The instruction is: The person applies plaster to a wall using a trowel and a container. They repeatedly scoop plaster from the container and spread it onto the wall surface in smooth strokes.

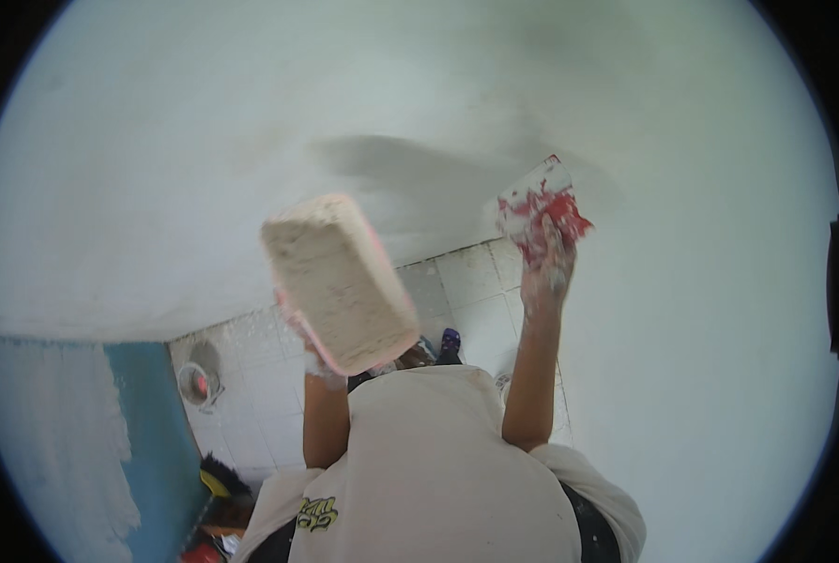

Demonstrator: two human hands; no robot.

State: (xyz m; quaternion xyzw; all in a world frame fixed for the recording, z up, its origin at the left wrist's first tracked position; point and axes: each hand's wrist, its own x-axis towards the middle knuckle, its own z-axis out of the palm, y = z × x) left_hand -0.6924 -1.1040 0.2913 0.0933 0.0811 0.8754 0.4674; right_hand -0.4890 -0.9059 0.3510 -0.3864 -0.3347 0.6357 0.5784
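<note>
My left hand [318,360], smeared with white, is closed on the side of a pinkish rectangular tub [343,286] and mostly hidden by it. Pale beige plaster fills the tub, its surface rough. On the right, my right hand [553,263] grips a wide red putty knife [540,202] coated in white plaster, its blade tilted up toward the wall. White smears cover the fingers too. Both hands are raised in front of a whitish wall [222,122]; whether the blade touches it, I cannot tell.
White floor tiles [476,277] lie below, with a foot in a dark patterned shoe [450,342]. A bucket [195,384] with something red inside stands in the left corner. Beside the partly coated blue wall [152,422] is a black-and-yellow brush head [221,477]. Another white wall [692,357] rises at right.
</note>
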